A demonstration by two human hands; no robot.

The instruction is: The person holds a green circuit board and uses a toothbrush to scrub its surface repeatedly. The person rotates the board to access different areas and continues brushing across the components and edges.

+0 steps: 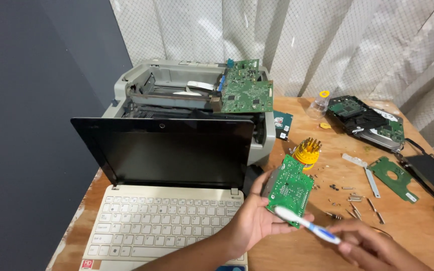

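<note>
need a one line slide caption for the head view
Left hand holds a green circuit board; right hand brushes it with a toothbrush.

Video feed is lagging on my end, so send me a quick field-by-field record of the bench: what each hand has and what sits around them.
left hand: holds a green circuit board upright over the table edge
right hand: grips a white and blue toothbrush, head against the board's lower edge
laptop: open, screen dark, pale keyboard
printer: behind laptop, cover off, green board on its right side
bit holder: yellow, just beyond the held board
loose screws: scattered on the plywood table
hard drives: dismantled, far right
</note>
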